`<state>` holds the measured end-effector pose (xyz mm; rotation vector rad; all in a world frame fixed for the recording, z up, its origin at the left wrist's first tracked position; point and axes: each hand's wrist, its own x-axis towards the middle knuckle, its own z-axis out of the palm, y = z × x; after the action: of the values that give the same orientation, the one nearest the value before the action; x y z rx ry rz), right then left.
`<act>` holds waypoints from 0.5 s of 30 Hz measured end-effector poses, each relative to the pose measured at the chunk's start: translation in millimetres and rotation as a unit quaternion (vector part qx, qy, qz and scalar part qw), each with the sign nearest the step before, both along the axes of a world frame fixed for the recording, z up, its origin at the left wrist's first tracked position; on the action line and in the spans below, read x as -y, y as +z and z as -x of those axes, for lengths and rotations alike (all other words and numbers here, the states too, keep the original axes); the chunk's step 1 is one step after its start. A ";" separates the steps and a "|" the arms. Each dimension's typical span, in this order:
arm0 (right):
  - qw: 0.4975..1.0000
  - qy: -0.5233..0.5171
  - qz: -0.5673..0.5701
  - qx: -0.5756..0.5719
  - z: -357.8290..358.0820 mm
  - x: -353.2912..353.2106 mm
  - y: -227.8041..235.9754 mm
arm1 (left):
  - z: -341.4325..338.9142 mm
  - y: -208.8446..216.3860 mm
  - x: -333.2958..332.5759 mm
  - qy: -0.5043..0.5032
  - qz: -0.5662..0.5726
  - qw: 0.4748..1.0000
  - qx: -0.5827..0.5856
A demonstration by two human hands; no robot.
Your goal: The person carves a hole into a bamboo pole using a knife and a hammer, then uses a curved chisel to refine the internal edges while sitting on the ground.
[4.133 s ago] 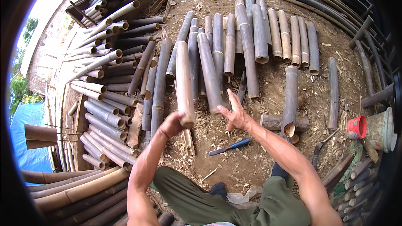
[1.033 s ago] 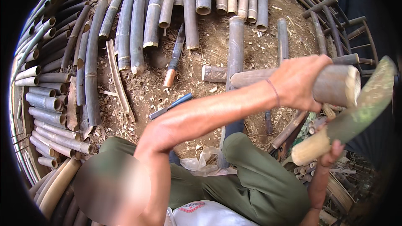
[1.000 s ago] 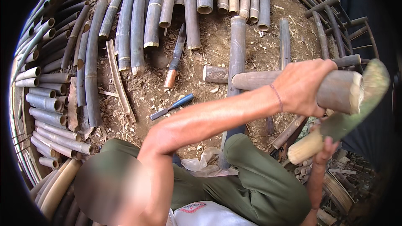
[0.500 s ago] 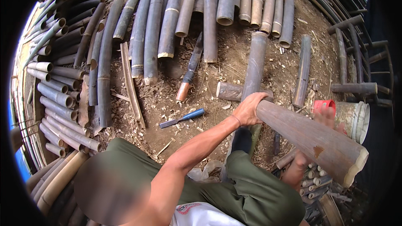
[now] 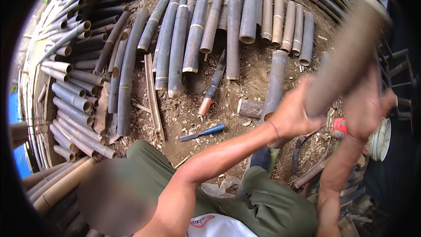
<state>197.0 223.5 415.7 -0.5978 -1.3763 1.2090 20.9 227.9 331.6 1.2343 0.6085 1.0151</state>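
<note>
Both my hands are on a thick dark bamboo piece [image 5: 344, 57], which slants up to the upper right and is smeared by motion. My left hand [image 5: 294, 113] grips its lower end. Against its right side, farther up, is my right hand [image 5: 364, 107], blurred, with some fingers hidden behind the bamboo. Below my left hand a long bamboo tube [image 5: 275, 79] lies lengthwise, beside a short log [image 5: 250, 108]. Left of it, a chisel with a blue handle [image 5: 202, 132] and a knife with a wooden handle [image 5: 212, 85] rest on the ground.
Bamboo tubes [image 5: 196, 30] lie in a row at the far side, and more are stacked [image 5: 72, 98] on the left. At right stand a red can [image 5: 339, 127] and a pale bucket [image 5: 382, 139]. Shavings cover the dirt floor [image 5: 188, 114].
The bamboo piece has swung from pointing to the lower right to pointing to the upper right. My right hand has risen with it. The whole view has shifted slightly.
</note>
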 end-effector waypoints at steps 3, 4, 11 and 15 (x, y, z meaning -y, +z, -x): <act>0.956 -0.218 0.068 0.183 92.7 -41.8 -105.6 | 90.4 13.3 -57.1 0.158 0.087 0.984 -0.002; 0.946 -0.179 0.238 0.127 105.4 -48.1 -145.5 | 119.8 10.3 -65.8 0.189 0.102 0.976 0.020; 0.792 -0.126 0.457 0.385 259.0 -32.5 -369.0 | 294.5 25.0 -3.0 0.372 0.036 0.919 0.122; 0.774 -0.220 0.500 0.319 254.8 -41.2 -365.1 | 318.5 74.5 23.0 0.385 0.021 0.917 0.101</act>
<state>-57.8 264.6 50.6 -2.1234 -0.8838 1.3280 -297.7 204.9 406.2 0.8265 0.9784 1.7478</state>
